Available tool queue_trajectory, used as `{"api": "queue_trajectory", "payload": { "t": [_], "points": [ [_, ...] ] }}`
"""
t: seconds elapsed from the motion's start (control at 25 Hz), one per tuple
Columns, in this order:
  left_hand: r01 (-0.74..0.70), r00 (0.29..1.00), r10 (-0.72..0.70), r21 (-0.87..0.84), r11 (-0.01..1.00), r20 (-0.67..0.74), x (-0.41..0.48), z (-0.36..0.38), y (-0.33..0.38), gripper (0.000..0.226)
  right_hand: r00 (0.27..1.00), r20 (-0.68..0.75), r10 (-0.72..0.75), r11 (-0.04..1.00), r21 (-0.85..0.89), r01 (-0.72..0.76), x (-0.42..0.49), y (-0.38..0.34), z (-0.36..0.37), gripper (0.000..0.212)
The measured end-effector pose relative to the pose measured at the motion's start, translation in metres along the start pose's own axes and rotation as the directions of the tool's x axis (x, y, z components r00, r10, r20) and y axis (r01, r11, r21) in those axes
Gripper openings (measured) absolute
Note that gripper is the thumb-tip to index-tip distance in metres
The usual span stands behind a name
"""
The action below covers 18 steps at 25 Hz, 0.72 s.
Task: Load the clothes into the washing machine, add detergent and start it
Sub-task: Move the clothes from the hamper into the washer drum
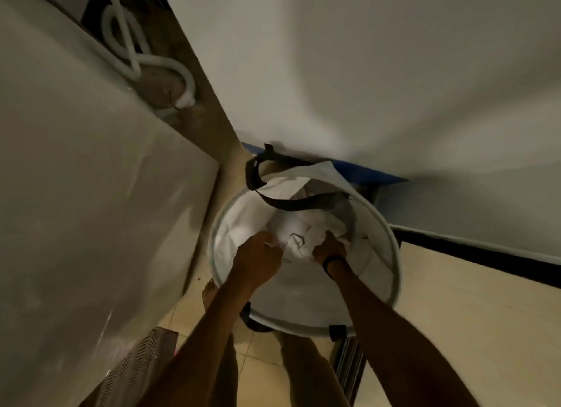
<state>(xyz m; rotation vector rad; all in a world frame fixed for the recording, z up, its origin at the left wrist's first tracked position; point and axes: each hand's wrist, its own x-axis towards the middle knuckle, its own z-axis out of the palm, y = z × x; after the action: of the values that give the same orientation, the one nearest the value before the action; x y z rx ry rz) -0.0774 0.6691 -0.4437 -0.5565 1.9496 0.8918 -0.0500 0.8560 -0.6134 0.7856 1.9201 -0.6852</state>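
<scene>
A round white laundry hamper (391, 248) with dark strap handles stands on the floor below me. White clothes (299, 236) lie bunched inside it. My left hand (258, 260) reaches into the hamper and grips the left side of the bundle. My right hand (329, 247), with a dark band on the wrist, grips the right side of the same bundle. The washing machine's white top (76, 194) fills the left of the view; its opening is not visible.
A white corrugated hose (130, 51) coils behind the machine at top left. A white wall (364, 72) rises behind the hamper, with a blue strip and a dark skirting at its base. A patterned basket edge (142, 358) sits at bottom left. The floor is beige tile.
</scene>
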Motion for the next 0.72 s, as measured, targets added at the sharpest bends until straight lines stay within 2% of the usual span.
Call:
{"api": "queue_trajectory", "payload": {
  "t": [0.08,0.2,0.28,0.36,0.44,0.56,0.64,0.72],
  "points": [
    [-0.015,0.999,0.016,0.037,0.999,-0.030,0.027,0.028,-0.008,0.026,0.997,-0.060,0.052,0.998,-0.043,-0.055,0.050,0.011,0.008,0.067],
    [0.013,0.998,-0.013,-0.010,1.000,-0.061,0.041,0.054,-0.034,0.027,0.990,-0.131,0.044,0.980,-0.187,-0.069,0.087,0.022,0.017,0.053],
    [0.063,0.996,-0.065,-0.036,0.997,-0.066,0.030,0.057,-0.049,0.027,0.979,-0.200,0.025,0.982,-0.178,-0.062,0.076,0.024,0.020,0.046],
    [0.108,0.992,-0.111,-0.050,0.993,-0.058,0.003,0.047,-0.052,0.026,0.973,-0.223,0.052,0.996,-0.053,-0.066,0.030,0.015,0.012,0.038],
    [0.123,0.991,-0.127,-0.097,0.988,-0.041,-0.023,0.035,-0.048,0.021,0.957,-0.286,0.054,0.994,0.107,-0.024,-0.035,0.003,-0.005,0.018],
    [0.125,0.991,-0.133,-0.185,0.975,-0.033,-0.075,0.005,-0.026,0.007,0.897,-0.441,-0.025,0.955,0.255,0.152,-0.170,-0.013,-0.049,0.034],
    [0.107,0.993,-0.116,-0.206,0.973,-0.032,-0.106,-0.009,-0.015,0.010,0.844,-0.531,-0.080,0.923,0.281,0.264,-0.256,-0.015,-0.074,0.033],
    [0.101,0.991,-0.120,-0.237,0.966,-0.067,-0.137,-0.023,-0.005,0.010,0.733,-0.666,-0.142,0.900,0.222,0.376,-0.326,-0.023,-0.092,0.035]
  ]
}}
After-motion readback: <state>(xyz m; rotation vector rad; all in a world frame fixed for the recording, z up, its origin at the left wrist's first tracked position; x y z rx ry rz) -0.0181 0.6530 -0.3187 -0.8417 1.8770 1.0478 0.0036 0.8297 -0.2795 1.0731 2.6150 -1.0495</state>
